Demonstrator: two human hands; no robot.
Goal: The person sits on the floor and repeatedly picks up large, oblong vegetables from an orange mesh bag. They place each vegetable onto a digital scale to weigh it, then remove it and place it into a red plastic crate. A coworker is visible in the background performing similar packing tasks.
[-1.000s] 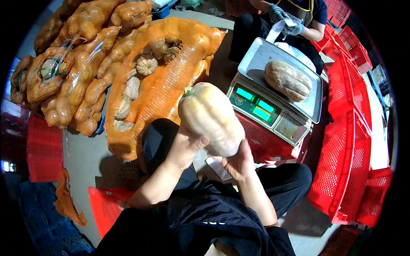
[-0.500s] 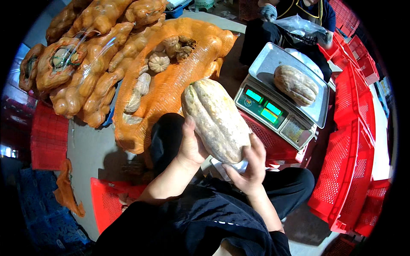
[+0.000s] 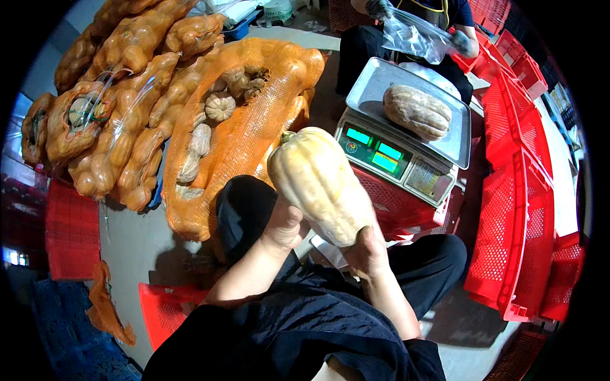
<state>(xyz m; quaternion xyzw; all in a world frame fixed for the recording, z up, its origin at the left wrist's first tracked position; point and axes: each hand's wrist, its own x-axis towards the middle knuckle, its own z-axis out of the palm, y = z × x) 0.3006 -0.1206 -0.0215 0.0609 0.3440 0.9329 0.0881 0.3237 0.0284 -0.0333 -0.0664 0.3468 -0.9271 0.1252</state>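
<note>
A long ribbed pumpkin (image 3: 316, 181), pale cream-yellow with its stem end pointing away from me, is held up over my lap. My left hand (image 3: 286, 223) supports its left side near the lower end. My right hand (image 3: 368, 253) grips the near right end, thumb on top and fingers hidden beneath. Just beyond to the right, a second ribbed pumpkin (image 3: 417, 112) lies on the metal pan of a digital scale (image 3: 375, 152) with lit green displays. An orange mesh sack (image 3: 244, 136), torn open at its side, shows several small pumpkins (image 3: 220, 106) inside.
Full orange mesh sacks (image 3: 127, 120) are piled at the far left. Red crates (image 3: 518, 235) line the right side; another red crate (image 3: 162, 311) stands by my left elbow. Blue crates (image 3: 70, 324) sit at lower left. Opposite me, a gloved co-worker holds a clear plastic bag (image 3: 416, 35).
The pumpkin in my hands has been turned over, so a smoother, yellower side now faces up. My view has shifted slightly. The co-worker has lifted and spread the plastic bag.
</note>
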